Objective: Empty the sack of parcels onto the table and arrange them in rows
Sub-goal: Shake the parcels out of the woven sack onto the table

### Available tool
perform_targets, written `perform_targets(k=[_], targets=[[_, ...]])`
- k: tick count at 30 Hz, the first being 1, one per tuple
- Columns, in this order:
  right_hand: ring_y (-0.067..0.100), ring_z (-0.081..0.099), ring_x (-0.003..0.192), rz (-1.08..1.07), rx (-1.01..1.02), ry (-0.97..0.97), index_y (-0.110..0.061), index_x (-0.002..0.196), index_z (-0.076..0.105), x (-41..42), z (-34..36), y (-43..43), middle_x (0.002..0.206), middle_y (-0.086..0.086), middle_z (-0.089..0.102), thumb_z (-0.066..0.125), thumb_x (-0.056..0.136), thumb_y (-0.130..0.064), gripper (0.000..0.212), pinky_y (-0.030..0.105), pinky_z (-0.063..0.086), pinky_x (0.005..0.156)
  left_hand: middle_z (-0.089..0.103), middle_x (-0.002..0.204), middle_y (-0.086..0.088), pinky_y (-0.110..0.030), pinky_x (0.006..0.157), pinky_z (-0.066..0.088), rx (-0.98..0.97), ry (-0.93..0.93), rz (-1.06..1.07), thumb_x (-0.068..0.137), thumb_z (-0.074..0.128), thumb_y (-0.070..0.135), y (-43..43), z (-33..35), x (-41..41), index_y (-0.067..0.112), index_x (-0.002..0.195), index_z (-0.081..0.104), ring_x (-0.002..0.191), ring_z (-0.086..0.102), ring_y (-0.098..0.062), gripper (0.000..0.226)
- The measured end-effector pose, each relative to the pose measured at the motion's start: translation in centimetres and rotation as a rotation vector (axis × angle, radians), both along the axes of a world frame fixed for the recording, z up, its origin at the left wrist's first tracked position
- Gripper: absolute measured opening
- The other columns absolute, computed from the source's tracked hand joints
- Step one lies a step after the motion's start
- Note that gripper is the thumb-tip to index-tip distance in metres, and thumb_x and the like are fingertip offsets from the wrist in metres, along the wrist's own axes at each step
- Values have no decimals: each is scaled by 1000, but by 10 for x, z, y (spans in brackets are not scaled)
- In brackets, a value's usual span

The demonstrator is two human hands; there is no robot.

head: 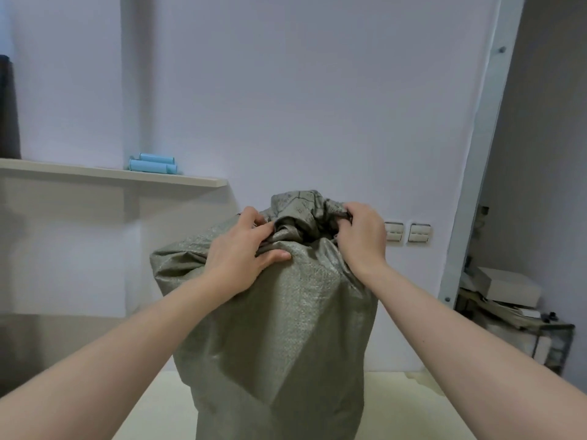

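sack standing upright on worktop | my left hand gripping its bunched neck | my right hand pinching the neck's other side

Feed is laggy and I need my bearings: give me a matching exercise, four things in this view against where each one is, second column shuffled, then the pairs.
Things:
1 sack
2 blue rolls
3 wall switches
4 white box

Places:
A on the shelf at left
B on the clutter at far right
C upright in the middle, neck gripped by left hand and right hand
D on the wall, just beyond the right hand

Pairs: 1-C; 2-A; 3-D; 4-B
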State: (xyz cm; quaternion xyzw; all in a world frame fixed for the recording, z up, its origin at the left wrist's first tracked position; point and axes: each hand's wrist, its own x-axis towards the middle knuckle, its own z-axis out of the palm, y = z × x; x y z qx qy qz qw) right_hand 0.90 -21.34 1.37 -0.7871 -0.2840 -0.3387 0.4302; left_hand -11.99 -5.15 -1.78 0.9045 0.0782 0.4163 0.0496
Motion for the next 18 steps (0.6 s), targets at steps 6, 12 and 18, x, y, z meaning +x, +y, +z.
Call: perform_targets(k=[6, 12, 18], targets=[[25, 54, 95, 46, 130, -245, -12, 98, 70, -11, 64, 10, 97, 9, 64, 50, 87, -4, 24, 22, 25, 68, 50, 107, 0, -31, 61, 40, -2, -459, 64, 92, 55, 46, 2, 58, 1, 19, 110, 65, 82, 56, -21, 34], [33, 59, 95, -43, -125, -158, -11, 89, 73, 15, 60, 18, 95, 14, 69, 52, 79, 2, 27, 26, 27, 65, 55, 106, 1, -34, 69, 43, -35, -352, 47, 96, 54, 25, 19, 71, 29, 25, 113, 70, 89, 58, -24, 23], [30, 56, 108, 15, -167, -153, -18, 110, 72, 38, 52, 12, 111, 11, 64, 57, 88, -10, 28, 25, 35, 80, 50, 94, 8, -31, 73, 43, -190, -290, -12, 93, 58, 11, 25, 63, 51, 16, 101, 69, 88, 54, -18, 15]])
